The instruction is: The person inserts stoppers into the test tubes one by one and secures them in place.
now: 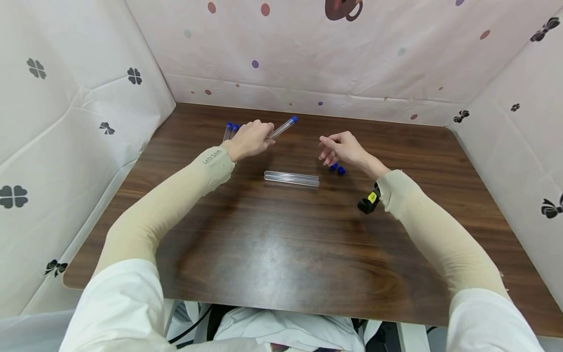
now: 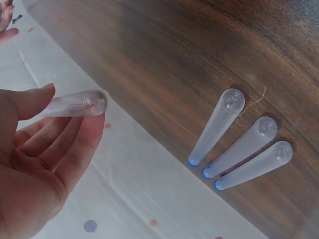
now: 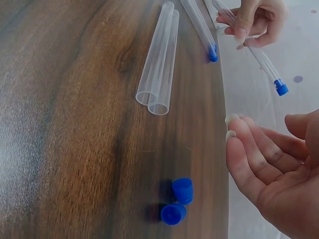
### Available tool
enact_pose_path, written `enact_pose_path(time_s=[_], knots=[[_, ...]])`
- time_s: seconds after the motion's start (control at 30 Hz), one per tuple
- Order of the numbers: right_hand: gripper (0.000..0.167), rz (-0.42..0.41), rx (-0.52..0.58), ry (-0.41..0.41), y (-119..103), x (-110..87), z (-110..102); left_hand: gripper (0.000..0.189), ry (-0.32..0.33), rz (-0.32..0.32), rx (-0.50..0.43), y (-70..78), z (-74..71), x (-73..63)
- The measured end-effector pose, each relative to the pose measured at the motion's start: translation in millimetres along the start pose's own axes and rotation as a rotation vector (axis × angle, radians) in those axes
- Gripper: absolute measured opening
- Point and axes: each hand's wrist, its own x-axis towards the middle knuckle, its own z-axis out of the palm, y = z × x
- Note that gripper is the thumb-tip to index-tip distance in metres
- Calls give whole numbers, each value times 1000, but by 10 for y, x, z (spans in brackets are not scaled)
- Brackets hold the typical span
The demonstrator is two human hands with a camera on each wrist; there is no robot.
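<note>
**White sleeves (image 1: pixel 119 303) foremost, a pinched tube (image 1: pixel 281 129) beyond**

Looking past the sleeves in the head view, we see cream arm covers (image 1: pixel 171 198), the left one lettered near the wrist, above a brown wood-grain tabletop (image 1: pixel 272 259).

Left grip (image 1: pixel 250 138): thumb and fingers pinch the clear tube, which we see raised off the tabletop. Its blue cap (image 1: pixel 294 119) points away from the hand, toward the rear and the right; in the left wrist view, its rounded end shows between thumb and fingers. Near this grip we note three capped tubes (image 2: pixel 239 150) lying in a slight fan, their blue ends close together at the rear edge of the tabletop and their rounded ends farther apart.

Right grip (image 1: pixel 345 148): we find it free and raised, its fingers loosely bent. Near it, two loose caps (image 3: pixel 183 191), also blue, lie side by side on the tabletop. Between the two grips, though closer to the camera, we see two open tubes (image 1: pixel 292 178) lying lengthwise against each other, mouths toward the right.

At the right wrist sits a black device (image 1: pixel 368 201) with a yellow patch. Behind and to both sides, we see white sheets (image 1: pixel 374 63) printed with dots, clovers and bows.
</note>
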Motion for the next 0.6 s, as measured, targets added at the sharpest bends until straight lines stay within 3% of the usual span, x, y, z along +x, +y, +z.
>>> enact_pose_path(time_s=[0.3,0.6], knots=[[38,-43,-14,22,-4,-18,-27,15,20,59,-21,33,-1,-6],[30,-234,-73,36,-361,-225,28,16,35,227,3,124,11,-14]])
